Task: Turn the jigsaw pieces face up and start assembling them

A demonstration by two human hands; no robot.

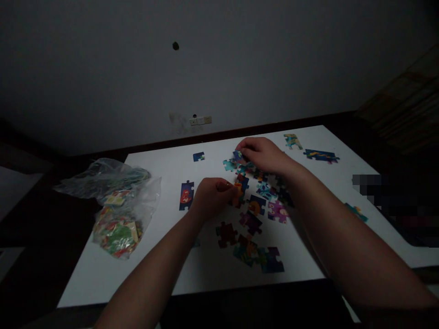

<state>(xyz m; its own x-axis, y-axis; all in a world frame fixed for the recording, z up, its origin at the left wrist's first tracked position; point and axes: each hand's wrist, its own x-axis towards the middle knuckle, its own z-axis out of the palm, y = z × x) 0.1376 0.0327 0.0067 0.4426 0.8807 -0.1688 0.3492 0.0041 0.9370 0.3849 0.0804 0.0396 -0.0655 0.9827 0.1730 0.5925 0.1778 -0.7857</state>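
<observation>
My right hand (262, 154) is closed at the far side of a loose heap of jigsaw puzzle pieces, pinching a dark blue puzzle piece (237, 156) at its fingertips. Nearer and to the left, my left hand (214, 196) has its thumb and fingers closed on an orange and blue puzzle piece (239, 192). Around the hands lie a light blue patterned piece (266, 192), a pink piece (277, 211), a dark blue piece with an orange shape (256, 205) and a dark red piece (226, 234). Part of the heap is hidden beneath my right hand and forearm.
On the left of the white table (151, 274), clear plastic bags (120, 228) hold colourful pieces. A joined red and blue section (186, 196) and a corner piece (198, 156) lie left; a joined blue section (321, 156) and a teal piece (356, 211) lie right. The wall stands behind.
</observation>
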